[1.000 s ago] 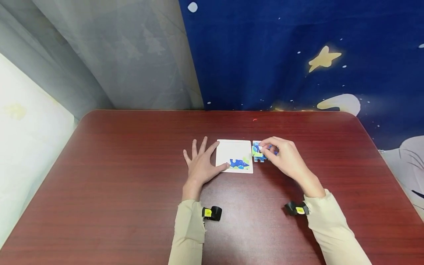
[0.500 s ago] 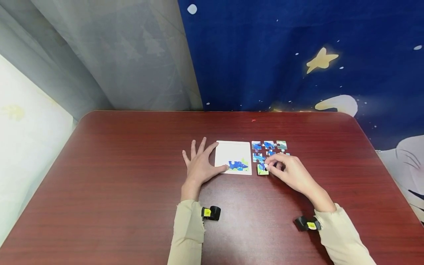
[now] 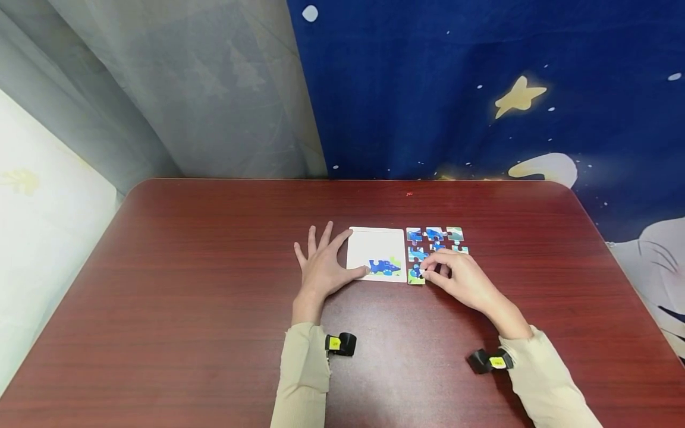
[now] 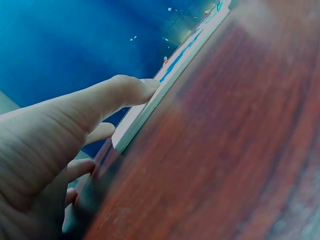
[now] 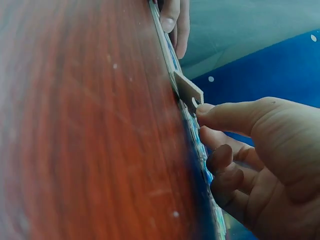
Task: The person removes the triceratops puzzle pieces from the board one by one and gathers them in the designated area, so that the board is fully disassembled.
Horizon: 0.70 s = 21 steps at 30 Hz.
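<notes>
A white square puzzle board (image 3: pixel 374 244) lies on the table, with joined blue-and-green pieces (image 3: pixel 384 267) along its lower right. My left hand (image 3: pixel 323 270) is spread at the board's left side, the thumb resting on its lower left and the index fingertip at its upper left corner. In the left wrist view that thumb (image 4: pixel 135 90) presses on the board's edge. Between thumb and index finger, my right hand (image 3: pixel 460 276) pinches a jigsaw piece (image 3: pixel 415 276) just right of the board. The right wrist view shows this jigsaw piece (image 5: pixel 187 92) tilted, one edge low near the tabletop.
Several loose jigsaw pieces (image 3: pixel 434 233) lie in rows right of the board, some partly hidden by my right hand. A small red bit (image 3: pixel 409 194) is near the back edge of the brown table (image 3: pixel 214 285). Behind hangs a blue curtain (image 3: pixel 407 89).
My right hand moved from the upper loose pieces down toward me with the pinched jigsaw piece, then slightly left toward the board. The left hand stayed in place.
</notes>
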{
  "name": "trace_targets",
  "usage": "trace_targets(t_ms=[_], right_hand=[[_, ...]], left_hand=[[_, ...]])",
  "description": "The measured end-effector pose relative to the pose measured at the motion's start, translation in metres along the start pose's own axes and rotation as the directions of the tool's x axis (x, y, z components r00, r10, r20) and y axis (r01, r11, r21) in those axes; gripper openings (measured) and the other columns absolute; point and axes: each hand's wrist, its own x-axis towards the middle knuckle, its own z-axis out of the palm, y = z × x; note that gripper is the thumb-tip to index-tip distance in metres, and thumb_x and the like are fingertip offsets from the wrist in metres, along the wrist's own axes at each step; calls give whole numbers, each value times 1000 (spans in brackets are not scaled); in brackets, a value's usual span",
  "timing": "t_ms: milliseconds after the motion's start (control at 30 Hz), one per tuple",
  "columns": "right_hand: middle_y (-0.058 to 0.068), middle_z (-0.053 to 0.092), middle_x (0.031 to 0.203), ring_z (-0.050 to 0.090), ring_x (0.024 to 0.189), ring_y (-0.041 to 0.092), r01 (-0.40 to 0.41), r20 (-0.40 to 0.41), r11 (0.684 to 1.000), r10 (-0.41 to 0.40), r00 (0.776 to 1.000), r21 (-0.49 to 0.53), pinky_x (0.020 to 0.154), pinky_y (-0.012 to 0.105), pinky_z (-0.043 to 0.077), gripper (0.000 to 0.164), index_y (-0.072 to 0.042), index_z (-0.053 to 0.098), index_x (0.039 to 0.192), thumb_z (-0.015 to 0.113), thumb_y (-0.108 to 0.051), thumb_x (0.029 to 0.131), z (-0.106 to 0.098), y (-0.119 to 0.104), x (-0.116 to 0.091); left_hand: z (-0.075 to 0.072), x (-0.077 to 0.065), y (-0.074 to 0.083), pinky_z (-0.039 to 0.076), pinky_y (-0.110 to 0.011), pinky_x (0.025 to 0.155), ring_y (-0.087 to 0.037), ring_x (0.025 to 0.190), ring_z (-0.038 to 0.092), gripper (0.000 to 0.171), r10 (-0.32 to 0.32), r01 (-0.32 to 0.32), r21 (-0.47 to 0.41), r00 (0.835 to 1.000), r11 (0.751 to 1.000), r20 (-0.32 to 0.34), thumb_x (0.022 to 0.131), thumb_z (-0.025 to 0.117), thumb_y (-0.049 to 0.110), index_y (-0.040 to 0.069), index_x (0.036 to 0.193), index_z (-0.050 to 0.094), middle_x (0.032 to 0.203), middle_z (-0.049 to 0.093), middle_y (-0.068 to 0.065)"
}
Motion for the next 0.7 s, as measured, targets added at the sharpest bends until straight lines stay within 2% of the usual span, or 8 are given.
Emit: trace_targets(t_ms=[700], right_hand=[[-9, 50, 74, 43, 58, 8, 13, -45, 998, -16, 999, -64, 54, 25, 38, 10, -14, 68, 88, 72, -10, 79, 7, -1, 2]], left_hand=[[1, 1, -1, -9, -63, 101, -31, 140, -3, 85, 6, -6, 2, 1000, 1000, -1, 66, 72, 60, 32, 140, 42, 154, 17, -4]])
